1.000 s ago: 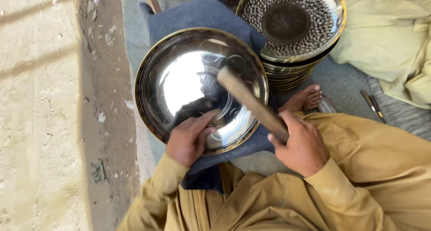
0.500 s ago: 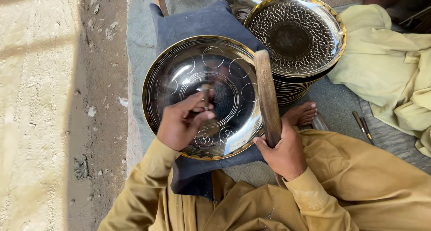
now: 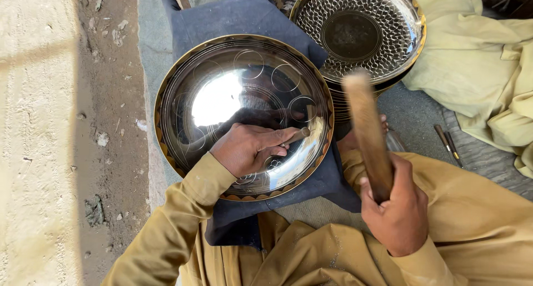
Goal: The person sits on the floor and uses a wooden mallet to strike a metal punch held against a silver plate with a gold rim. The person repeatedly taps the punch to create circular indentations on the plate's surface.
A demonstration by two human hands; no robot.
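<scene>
A large polished metal bowl (image 3: 244, 116) with a gold-toned, scalloped rim lies open side up on a dark blue cushion (image 3: 244, 19), in the middle of the scene and just in front of the person's lap; circles are scribed into its mirror-bright inside, and a bright patch of light sits left of its centre. The left hand (image 3: 247, 149) rests on the near inner wall of the bowl, fingers curled together and pinching a short metal punch (image 3: 297, 135), which pokes out to the right past the fingertips and lies at a low slant against the bowl's surface. The right hand (image 3: 397, 208) is near and to the right, above the lap in tan cloth, well apart from the bowl; its fingers are wrapped tight around the lower end of a wooden mallet handle (image 3: 367, 131), which rises towards the far side and is blurred along its upper part, so its head cannot be made out. Just beyond the blurred top of the handle, at the far right, stands a stack of metal bowls (image 3: 361, 30), the top one covered with a hammered scale pattern around a plain dark centre, its rim touching or nearly touching the cushion's far right corner. A pale yellow cloth (image 3: 477, 69) lies crumpled at the far right, and two thin metal tools (image 3: 447, 141) lie on the grey mat near it. Bare toes (image 3: 350, 141) show between the cushion and the handle. On the left runs a strip of dirt ground (image 3: 105, 125) beside pale concrete.
</scene>
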